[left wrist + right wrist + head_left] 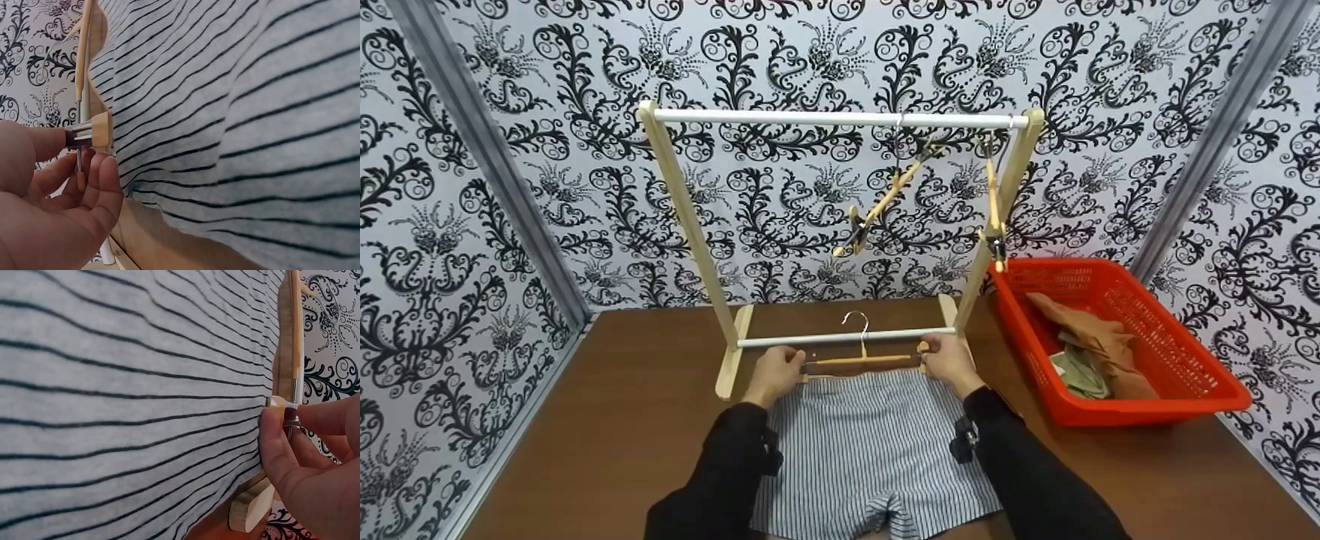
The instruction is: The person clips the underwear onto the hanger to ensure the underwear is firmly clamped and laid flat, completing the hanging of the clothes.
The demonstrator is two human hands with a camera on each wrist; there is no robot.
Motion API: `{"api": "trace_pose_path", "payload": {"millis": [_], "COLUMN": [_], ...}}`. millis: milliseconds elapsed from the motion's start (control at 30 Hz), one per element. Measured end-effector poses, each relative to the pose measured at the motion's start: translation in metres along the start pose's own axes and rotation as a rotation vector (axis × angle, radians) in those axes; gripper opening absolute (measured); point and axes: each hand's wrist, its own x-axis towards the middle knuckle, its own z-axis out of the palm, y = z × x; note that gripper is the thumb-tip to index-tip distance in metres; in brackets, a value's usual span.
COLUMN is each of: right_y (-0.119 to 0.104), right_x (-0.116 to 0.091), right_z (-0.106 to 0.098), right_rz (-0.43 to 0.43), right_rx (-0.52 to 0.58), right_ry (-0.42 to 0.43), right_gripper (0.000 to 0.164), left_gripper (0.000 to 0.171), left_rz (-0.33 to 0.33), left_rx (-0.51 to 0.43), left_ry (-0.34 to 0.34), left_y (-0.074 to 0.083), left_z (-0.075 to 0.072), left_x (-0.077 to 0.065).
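Grey shorts [877,442] with dark stripes lie on the brown table, waistband toward the rack. A wooden clip hanger [877,361] with a metal hook stretches along the waistband. My left hand [775,373] pinches the hanger's left clip; in the left wrist view the clip's wooden jaw [101,130] sits at the waistband edge. At the other end my right hand [949,364] pinches the right clip [275,404], thumb and fingers close to the fabric. Whether either clip bites the cloth is hard to tell.
Beyond the shorts stands a wooden rack [690,217] with a white top bar [780,117]. Two bare clip hangers, one tilted [894,191] and one near the right post [992,195], hang from it. A red basket [1110,411] at the right holds brown and green cloth [1099,345].
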Motion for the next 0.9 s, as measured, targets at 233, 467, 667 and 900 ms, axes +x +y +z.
{"api": "trace_pose_path", "payload": {"millis": [233,467,667,900], "right_y": [-0.007,-0.006,-0.01,-0.043], "right_x": [-0.007,-0.006,-0.006,-0.008], "right_z": [-0.006,-0.008,-0.008,0.007], "right_rz": [-0.04,-0.056,-0.088,-0.218], "right_rx": [-0.08,-0.1,-0.179,-0.226], "right_ry": [-0.044,-0.051,-0.025,-0.034], "right_gripper": [0.045,0.042,0.034,0.037], "left_gripper": [0.026,0.021,0.03,0.036], "left_rz": [0.033,0.117,0.121,0.011], "left_rx": [0.012,-0.003,-0.014,0.14], "left_ry": [0.04,0.006,0.005,0.125], "left_y": [-0.004,-0.01,-0.008,-0.003], "left_z": [0.006,0.007,0.003,-0.006], "left_x": [0.001,0.004,0.005,-0.001]}}
